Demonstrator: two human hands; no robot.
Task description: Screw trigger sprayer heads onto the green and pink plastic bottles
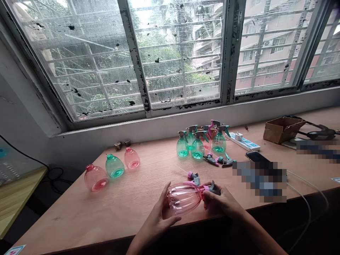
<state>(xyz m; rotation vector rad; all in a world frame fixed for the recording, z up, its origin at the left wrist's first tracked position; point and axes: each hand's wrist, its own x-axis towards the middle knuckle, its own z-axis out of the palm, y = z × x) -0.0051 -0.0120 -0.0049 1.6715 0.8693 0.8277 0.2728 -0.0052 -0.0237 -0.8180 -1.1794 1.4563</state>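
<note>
We log: left hand (159, 217), fingers (165, 194) spread around pink plastic bottle (184, 198); right hand (221, 203), fingers (208, 194) gripping its grey sprayer head (214, 188).

This is a small, plain workroom in an upper-floor flat or similar building. A long window (175, 53) with rusty, flaking frames and outer bars looks onto trees and a pink apartment block (271, 42). Along it runs a wooden worktop (79, 216) carrying unfinished-looking spray bottles (198, 148) and loose trigger heads (212, 159), like a home assembly bench. To the right, a power strip (244, 141), a phone (256, 157) and a cardboard box (283, 129) add to the informal, domestic feel.
</note>
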